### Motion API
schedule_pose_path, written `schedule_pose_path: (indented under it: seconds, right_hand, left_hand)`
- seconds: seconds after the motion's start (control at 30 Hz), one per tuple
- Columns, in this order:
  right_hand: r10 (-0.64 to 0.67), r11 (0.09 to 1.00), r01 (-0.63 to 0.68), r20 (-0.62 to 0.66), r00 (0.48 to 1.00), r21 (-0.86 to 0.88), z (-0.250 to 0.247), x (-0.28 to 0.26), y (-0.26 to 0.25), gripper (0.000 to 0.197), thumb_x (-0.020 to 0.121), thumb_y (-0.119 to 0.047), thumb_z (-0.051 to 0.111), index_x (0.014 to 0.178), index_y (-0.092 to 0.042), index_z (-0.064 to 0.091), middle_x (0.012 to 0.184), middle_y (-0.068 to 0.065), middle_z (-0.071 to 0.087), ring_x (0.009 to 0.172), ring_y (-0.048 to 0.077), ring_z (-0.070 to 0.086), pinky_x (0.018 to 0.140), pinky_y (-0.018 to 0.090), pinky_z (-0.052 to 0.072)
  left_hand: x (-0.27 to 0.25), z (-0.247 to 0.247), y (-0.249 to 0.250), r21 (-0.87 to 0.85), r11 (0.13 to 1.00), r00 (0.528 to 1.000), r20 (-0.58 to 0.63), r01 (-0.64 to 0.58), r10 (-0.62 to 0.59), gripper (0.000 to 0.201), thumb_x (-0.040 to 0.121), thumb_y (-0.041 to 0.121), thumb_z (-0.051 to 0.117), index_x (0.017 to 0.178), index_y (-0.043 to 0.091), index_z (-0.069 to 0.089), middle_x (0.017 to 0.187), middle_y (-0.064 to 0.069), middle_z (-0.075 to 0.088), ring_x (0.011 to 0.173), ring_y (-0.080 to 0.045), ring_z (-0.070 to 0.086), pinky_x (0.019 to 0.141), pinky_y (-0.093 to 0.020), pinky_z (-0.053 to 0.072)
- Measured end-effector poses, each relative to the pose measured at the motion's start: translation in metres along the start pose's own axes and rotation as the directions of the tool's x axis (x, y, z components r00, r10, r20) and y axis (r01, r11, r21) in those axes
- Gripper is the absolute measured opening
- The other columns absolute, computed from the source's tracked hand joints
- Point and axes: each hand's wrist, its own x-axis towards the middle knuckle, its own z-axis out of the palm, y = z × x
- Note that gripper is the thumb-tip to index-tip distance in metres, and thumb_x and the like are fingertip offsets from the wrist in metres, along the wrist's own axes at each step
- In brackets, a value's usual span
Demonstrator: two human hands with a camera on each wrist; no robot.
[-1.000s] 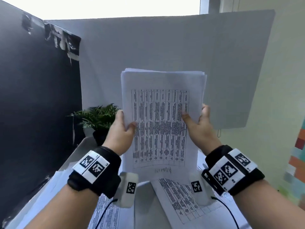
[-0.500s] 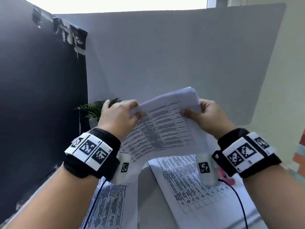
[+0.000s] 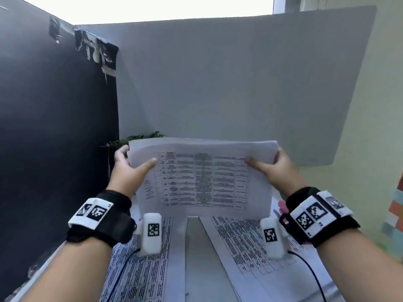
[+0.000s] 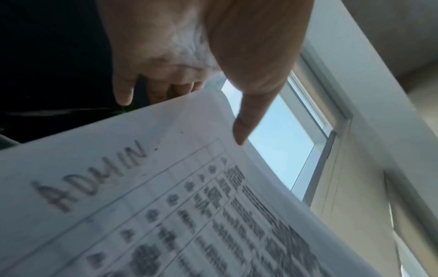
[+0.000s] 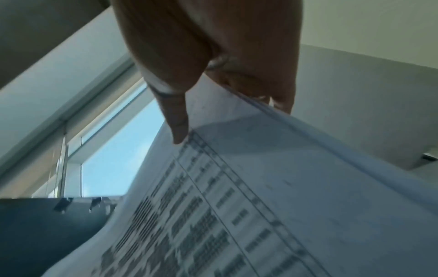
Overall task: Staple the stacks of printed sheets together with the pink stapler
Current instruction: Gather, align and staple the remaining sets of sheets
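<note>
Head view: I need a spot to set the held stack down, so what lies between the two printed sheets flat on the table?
A bare grey strip of table separates the left sheet from the right sheet.

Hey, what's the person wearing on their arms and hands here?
Bare forearms, no sleeves. Each wrist carries a black strap: the left wrist strap and the right wrist strap both bear white blocks printed with black square tag markers. A white camera pod with its own tag hangs under the left wrist, another white pod under the right, each trailing a thin black cable. The hands are bare.
</note>
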Motion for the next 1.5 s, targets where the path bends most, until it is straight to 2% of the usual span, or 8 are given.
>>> schedule_pose_path:
  seconds: [0.13, 0.5, 0.6, 0.73, 1.0, 1.17, 1.3, 1.5]
  right_hand:
    - [0.027, 0.999, -0.027, -0.031, 0.999, -0.023, 0.004, -0.002, 0.014, 0.016, 0.085, -0.026, 0.068, 0.093, -0.032, 0.056, 0.099, 0.001, 0.068, 0.092, 0.023, 0.067, 0.083, 0.049, 0.054]
    - [0.035, 0.997, -0.042, -0.114, 0.993, -0.058, 0.004, -0.004, 0.024, 0.006, 0.092, -0.028, 0.058, 0.091, -0.030, 0.052, 0.099, 0.001, 0.066, 0.093, 0.024, 0.065, 0.085, 0.048, 0.053]
    - [0.111, 0.991, -0.114, -0.048, 0.993, -0.074, 0.006, -0.005, 0.028, 0.026, 0.090, -0.038, 0.058, 0.110, -0.022, 0.053, 0.110, 0.002, 0.065, 0.102, 0.025, 0.063, 0.089, 0.049, 0.051]
    - [0.117, 0.992, -0.118, -0.023, 0.993, -0.040, 0.007, -0.005, 0.029, 0.002, 0.095, -0.027, 0.053, 0.096, -0.028, 0.053, 0.104, 0.002, 0.067, 0.095, 0.024, 0.065, 0.086, 0.050, 0.053]
    - [0.062, 0.996, -0.064, -0.027, 0.998, -0.059, 0.010, -0.007, 0.031, 0.007, 0.092, -0.026, 0.058, 0.098, -0.029, 0.055, 0.103, -0.002, 0.067, 0.097, 0.021, 0.064, 0.090, 0.048, 0.051]
    - [0.077, 0.996, -0.077, -0.009, 0.997, -0.039, 0.010, -0.007, 0.025, 0.007, 0.093, -0.026, 0.056, 0.097, -0.031, 0.054, 0.103, 0.000, 0.068, 0.098, 0.024, 0.064, 0.090, 0.050, 0.050]
    - [0.038, 0.999, -0.039, 0.092, 0.995, 0.007, 0.008, -0.015, 0.017, 0.009, 0.092, -0.026, 0.057, 0.099, -0.031, 0.057, 0.105, 0.003, 0.069, 0.100, 0.025, 0.065, 0.092, 0.051, 0.049]
    - [0.009, 0.997, -0.023, 0.180, 0.984, 0.076, 0.007, -0.020, 0.009, 0.014, 0.092, -0.020, 0.057, 0.105, -0.026, 0.057, 0.107, 0.005, 0.068, 0.100, 0.025, 0.065, 0.092, 0.049, 0.050]
  left_hand:
    - [-0.002, 0.008, -0.012, 0.108, 0.993, 0.999, -0.030, -0.038, 0.041, 0.032, 0.091, 0.019, 0.057, 0.114, 0.027, 0.037, 0.104, -0.004, 0.062, 0.099, -0.027, 0.060, 0.087, -0.049, 0.051]
    - [-0.010, 0.022, -0.013, 0.022, 0.999, 0.999, -0.033, -0.032, 0.033, 0.028, 0.093, 0.014, 0.054, 0.114, 0.015, 0.036, 0.105, -0.008, 0.058, 0.082, -0.017, 0.057, 0.064, -0.028, 0.044]
    - [-0.010, 0.023, -0.014, 0.076, 0.997, 1.000, 0.027, 0.006, -0.008, 0.033, 0.094, 0.013, 0.051, 0.121, 0.012, 0.033, 0.110, -0.010, 0.057, 0.093, -0.024, 0.056, 0.075, -0.033, 0.044]
    - [-0.008, 0.020, -0.020, 0.114, 0.993, 0.999, 0.031, 0.035, -0.039, 0.031, 0.096, 0.011, 0.047, 0.123, 0.010, 0.031, 0.114, -0.013, 0.056, 0.098, -0.029, 0.055, 0.078, -0.037, 0.045]
    - [-0.007, 0.024, -0.022, 0.179, 0.982, 0.997, 0.039, 0.052, -0.060, 0.025, 0.096, 0.009, 0.044, 0.114, 0.012, 0.027, 0.114, -0.015, 0.053, 0.097, -0.028, 0.053, 0.074, -0.037, 0.044]
    - [-0.003, 0.023, -0.018, 0.297, 0.955, 0.998, -0.063, 0.020, -0.001, 0.061, 0.086, 0.011, 0.059, 0.134, 0.009, 0.022, 0.135, -0.017, 0.036, 0.118, -0.032, 0.043, 0.094, -0.039, 0.041]
    - [-0.009, 0.031, 0.018, 0.519, 0.800, 0.907, -0.101, -0.302, 0.408, 0.081, 0.081, 0.029, 0.064, 0.146, 0.015, 0.018, 0.151, -0.012, 0.020, 0.138, -0.027, 0.021, 0.116, -0.045, 0.014]
    - [-0.033, 0.096, 0.080, 0.452, 0.524, 0.691, 0.513, -0.722, 0.509, 0.042, 0.097, 0.043, 0.040, 0.137, 0.032, 0.039, 0.139, 0.010, 0.047, 0.133, -0.011, 0.037, 0.117, -0.044, -0.002]
